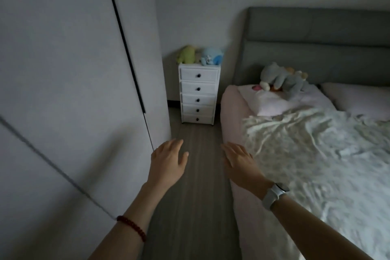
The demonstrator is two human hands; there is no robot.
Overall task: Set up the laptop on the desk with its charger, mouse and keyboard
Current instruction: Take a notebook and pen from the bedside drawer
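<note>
Both forearms extend forward and slightly downward over the grey wood-grain floor [196, 175], backs of the hands up. The left hand [168, 160] has its fingers straight and loosely together, thumb spread to the inside, grasping nothing; a dark red beaded bracelet [132, 227] circles that forearm. The right hand [238, 159] is likewise flat with fingers released and extended, empty, angled toward the left, its wrist bearing a white-strapped watch [274, 194]. The two hands are near each other but apart.

To the left stands a pale wardrobe [63, 69] with a dark vertical seam. To the right, a bed with rumpled white quilt [316, 154] and grey upholstered headboard [316, 48]. A white five-drawer chest [198, 93] stands against the far wall.

Laptop, charger, mouse, keyboard and desk: none in view; their location cannot be told.
</note>
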